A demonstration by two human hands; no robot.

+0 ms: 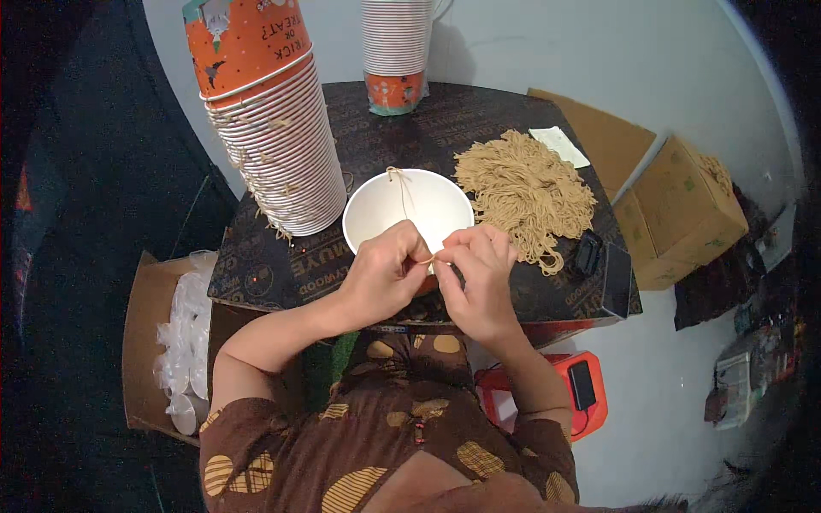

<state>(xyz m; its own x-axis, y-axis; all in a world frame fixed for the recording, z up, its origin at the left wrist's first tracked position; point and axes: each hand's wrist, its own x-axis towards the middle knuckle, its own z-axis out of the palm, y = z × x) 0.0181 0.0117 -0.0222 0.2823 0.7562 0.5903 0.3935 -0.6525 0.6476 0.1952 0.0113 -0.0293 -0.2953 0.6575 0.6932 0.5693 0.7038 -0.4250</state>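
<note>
Centre of frame, bench (402, 141): one white-lined bucket (366, 207), tan cord (404, 193) at far rim; left hand (385, 272), right hand (481, 278) at near rim, each grip pinched closed on cord, fingertips nearly meeting.

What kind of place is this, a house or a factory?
Maybe a small workroom; I can't tell whether it's in a house. A dark table holds a tall stack of buckets and a heap of tan cord, with a cardboard box beside it.
</note>
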